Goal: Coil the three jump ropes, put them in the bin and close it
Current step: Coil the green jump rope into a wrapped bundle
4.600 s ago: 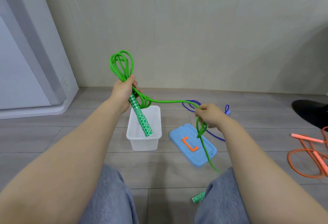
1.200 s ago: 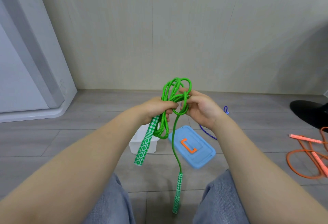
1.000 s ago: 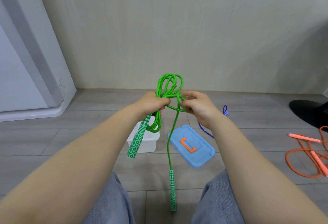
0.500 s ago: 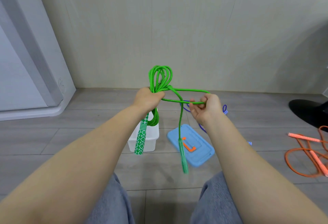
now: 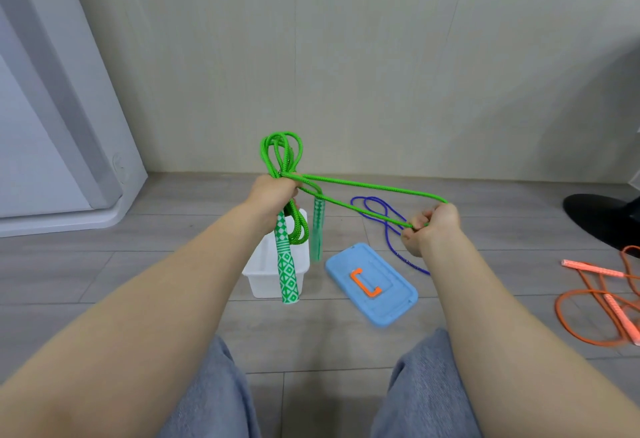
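Observation:
My left hand (image 5: 275, 191) grips the coiled green jump rope (image 5: 281, 155) above the white bin (image 5: 266, 271); loops stand up over the fist and one patterned handle hangs down in front of the bin. The rope's second handle dangles blurred just right of the bin. My right hand (image 5: 431, 226) pinches a doubled strand of the same green rope, stretched taut to the right. The blue lid (image 5: 372, 285) with an orange clip lies on the floor right of the bin. A blue jump rope (image 5: 375, 207) lies beyond the lid, an orange jump rope (image 5: 602, 302) at far right.
I sit on a grey plank floor with my knees (image 5: 214, 392) at the bottom of the view. A beige wall runs behind. A white door frame (image 5: 79, 160) stands at left, and a black object (image 5: 599, 217) lies at the right edge.
My right hand has pulled the green strand out further to the right, drawing it taut. The free handle has risen from over the lid to beside the bin.

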Demonstrator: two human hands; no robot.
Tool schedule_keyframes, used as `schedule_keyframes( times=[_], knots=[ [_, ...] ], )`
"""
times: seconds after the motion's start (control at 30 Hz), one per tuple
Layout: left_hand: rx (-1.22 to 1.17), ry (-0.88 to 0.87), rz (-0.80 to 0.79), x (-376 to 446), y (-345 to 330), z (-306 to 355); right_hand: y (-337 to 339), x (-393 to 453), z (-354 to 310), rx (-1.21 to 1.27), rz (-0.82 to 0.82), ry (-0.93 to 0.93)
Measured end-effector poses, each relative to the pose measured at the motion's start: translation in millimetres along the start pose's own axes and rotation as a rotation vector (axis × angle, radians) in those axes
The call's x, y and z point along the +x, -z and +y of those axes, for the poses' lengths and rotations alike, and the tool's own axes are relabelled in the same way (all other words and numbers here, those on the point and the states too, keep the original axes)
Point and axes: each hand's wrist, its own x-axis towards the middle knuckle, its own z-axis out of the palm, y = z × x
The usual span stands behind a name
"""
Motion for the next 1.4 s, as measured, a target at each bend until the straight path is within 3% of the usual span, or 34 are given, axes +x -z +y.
schedule_keyframes(
  times=[0.07,0.13,0.2,0.27,0.3,0.33,0.4,0.47,0.63,0.73,0.83,0.93,1.03,1.13,1.23,1.3,1.4],
  knots=[
    [0.069,-0.026,-0.056,-1,3,-4,-1,-1,2,-0.24,-0.024,0.066],
    [0.122,-0.044,-0.108,-1,7,-6,-5,-3,9,-0.628,-0.042,0.252],
    [0.129,-0.033,-0.16,-2,10,-5,-9,1,17,-0.919,-0.016,0.543],
    [0.13,-0.021,-0.197,-5,9,-1,-20,-11,22,-0.988,0.018,0.987],
    [0.13,-0.019,-0.211,-7,6,1,-28,-19,25,-0.96,-0.097,1.129],
    [0.132,-0.022,-0.224,-9,3,2,-35,-28,28,-0.929,-0.295,1.139],
    [0.138,-0.04,-0.247,-12,-3,3,-44,-40,43,-0.989,-0.706,0.895],
    [0.16,-0.069,-0.258,-13,-5,3,-47,-44,58,-1.092,-0.876,0.752],
    [0.137,-0.047,-0.238,-11,0,3,-49,-45,70,-1.255,-0.796,0.793],
    [0.13,-0.033,-0.239,-11,3,3,-46,-46,76,-1.324,-0.879,0.628],
    [0.121,-0.019,-0.241,-10,3,4,-43,-47,76,-1.213,-0.992,0.444],
    [0.133,-0.036,-0.22,-8,7,3,-41,-44,68,-1.064,-0.975,0.268],
    [0.254,-0.082,-0.207,-4,12,-1,-32,-37,56,-1.086,-1.017,0.19],
    [0.508,-0.161,-0.191,-3,18,-3,-24,-28,43,-1.082,-0.923,0.458],
    [0.6,-0.17,-0.233,-3,22,-4,-29,-22,30,-0.75,-0.615,0.781],
    [0.621,-0.176,-0.253,-3,24,-3,-32,-10,22,-0.556,-0.31,0.83],
    [0.623,-0.185,-0.246,-4,24,-3,-26,10,14,-0.355,0.008,0.652]
  ],
)
